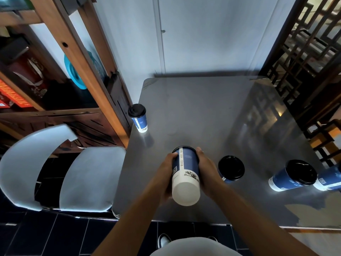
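Left hand and right hand are both wrapped round the sides of a blue paper cup. It's held in the air over the near part of the tabletop, tipped so its white base faces the camera. I can't tell if it has a lid. Looks mid-move to me, not set down yet. A lidded cup stands at the left edge, with three more cups on the right.

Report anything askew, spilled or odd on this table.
The blue paper cup, gripped between left hand and right hand, is tipped with its base toward the camera, while the lidded cup beside it stands upright. No spill shows.
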